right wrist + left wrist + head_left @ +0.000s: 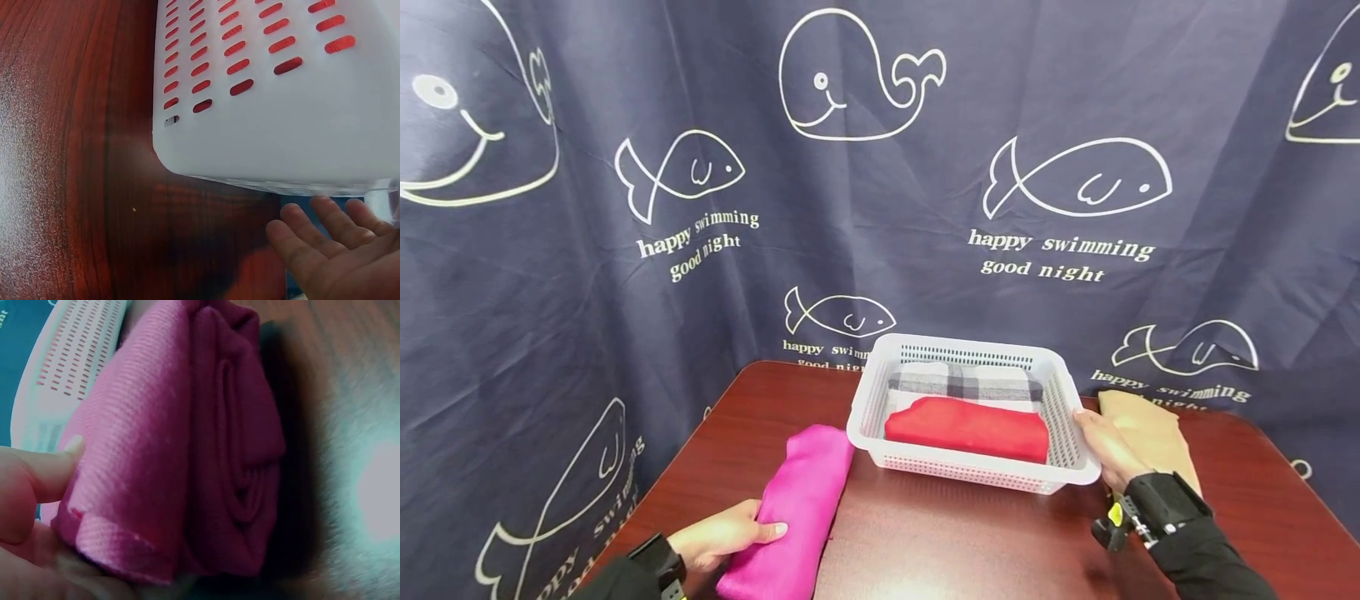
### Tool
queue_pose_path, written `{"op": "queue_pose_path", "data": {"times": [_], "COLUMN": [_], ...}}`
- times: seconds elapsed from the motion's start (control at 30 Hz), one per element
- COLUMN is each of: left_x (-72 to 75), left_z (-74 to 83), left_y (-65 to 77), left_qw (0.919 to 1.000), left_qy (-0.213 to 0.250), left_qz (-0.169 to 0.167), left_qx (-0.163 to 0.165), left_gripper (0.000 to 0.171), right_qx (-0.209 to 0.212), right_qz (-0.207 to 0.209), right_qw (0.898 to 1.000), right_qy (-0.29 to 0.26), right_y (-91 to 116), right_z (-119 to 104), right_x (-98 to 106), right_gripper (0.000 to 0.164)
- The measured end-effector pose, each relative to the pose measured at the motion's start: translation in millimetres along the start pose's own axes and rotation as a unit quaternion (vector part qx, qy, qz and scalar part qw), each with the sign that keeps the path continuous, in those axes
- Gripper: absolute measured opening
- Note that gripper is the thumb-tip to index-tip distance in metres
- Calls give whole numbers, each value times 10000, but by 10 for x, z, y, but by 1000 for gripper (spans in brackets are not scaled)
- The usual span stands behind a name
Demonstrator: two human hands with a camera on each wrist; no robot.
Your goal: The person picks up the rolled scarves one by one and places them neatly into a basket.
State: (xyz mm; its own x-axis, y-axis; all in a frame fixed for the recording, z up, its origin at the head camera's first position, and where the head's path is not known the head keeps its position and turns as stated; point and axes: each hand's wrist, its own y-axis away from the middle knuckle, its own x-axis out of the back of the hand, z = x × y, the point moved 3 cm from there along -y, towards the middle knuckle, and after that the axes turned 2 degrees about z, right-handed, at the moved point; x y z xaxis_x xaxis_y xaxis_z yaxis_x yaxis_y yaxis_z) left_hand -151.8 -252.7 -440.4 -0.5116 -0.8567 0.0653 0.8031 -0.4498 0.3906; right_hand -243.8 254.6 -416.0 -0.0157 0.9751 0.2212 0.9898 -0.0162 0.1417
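My left hand [726, 531] grips the long left side of a folded pink cloth [805, 508], thumb on top; in the left wrist view, its rolled layers show at the end of the cloth [181, 444]. A white plastic basket [962, 472] with slotted walls stands beside the cloth's far end. Inside it lie a folded red cloth [966, 427] and, behind that, a grey-and-white checked cloth [1000, 379]. My right hand [1108, 450] holds the basket's right end at the rim. Its fingers [340, 225] lie under that rim in the right wrist view; the thumb is hidden there.
A folded beige cloth [1150, 433] lies at the right, partly behind my right hand and wrist. All of this is on a dark red-brown wooden table [955, 542]. A navy curtain [880, 208] with white whale and fish drawings hangs behind and to the left.
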Motion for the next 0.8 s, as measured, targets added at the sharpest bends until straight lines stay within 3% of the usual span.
{"op": "queue_pose_path", "data": {"times": [0.27, 0.4, 0.6, 0.7, 0.8], "left_x": [-119, -179, -259, -343, -465], "left_z": [-53, -70, -55, -6, 79], "left_y": [154, 168, 130, 81, -5], "left_qw": [9999, 9984, 9906, 9898, 9903], "left_qy": [-90, -331, -563, -638, -916], "left_qz": [-78, -319, -967, -1078, -963], "left_qx": [-26, -315, -793, -674, -402], "left_gripper": [35, 33, 26, 31, 32], "right_qx": [66, 56, 49, 39, 5], "right_qz": [16, 13, 25, 34, 79], "right_qw": [9999, 9999, 10000, 10000, 9999], "right_qy": [73, 104, 66, 76, 94], "right_y": [-12, -10, -24, -27, -25], "right_z": [0, -4, -2, 12, 23], "right_x": [4, 7, -18, -13, 3], "right_gripper": [58, 58, 59, 59, 59]}}
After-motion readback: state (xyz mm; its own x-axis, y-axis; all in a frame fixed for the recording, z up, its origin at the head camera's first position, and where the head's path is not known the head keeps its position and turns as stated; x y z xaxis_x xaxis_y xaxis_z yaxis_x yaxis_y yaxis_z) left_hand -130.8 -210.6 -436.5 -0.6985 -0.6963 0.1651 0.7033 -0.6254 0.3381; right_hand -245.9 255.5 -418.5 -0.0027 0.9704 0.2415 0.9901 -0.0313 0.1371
